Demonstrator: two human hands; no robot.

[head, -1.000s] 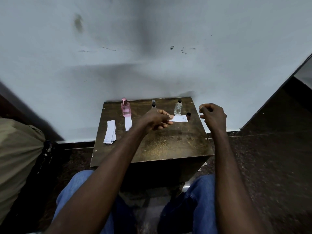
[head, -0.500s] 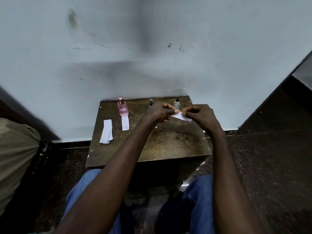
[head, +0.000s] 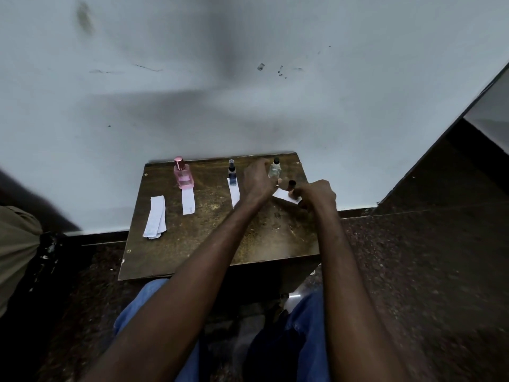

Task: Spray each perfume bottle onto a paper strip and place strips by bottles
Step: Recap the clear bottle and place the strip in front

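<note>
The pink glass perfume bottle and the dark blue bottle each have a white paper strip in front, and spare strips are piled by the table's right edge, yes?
Not quite: the head view shows the pile of spare white paper strips by the left edge of the brown wooden table. The rest about the pink glass perfume bottle and dark blue bottle is right.

A plain room corner; home or workplace cannot be told. A small worn wooden table (head: pixel 206 241) stands against a scuffed pale wall (head: pixel 330 111) on a dark speckled floor (head: pixel 413 257).
</note>
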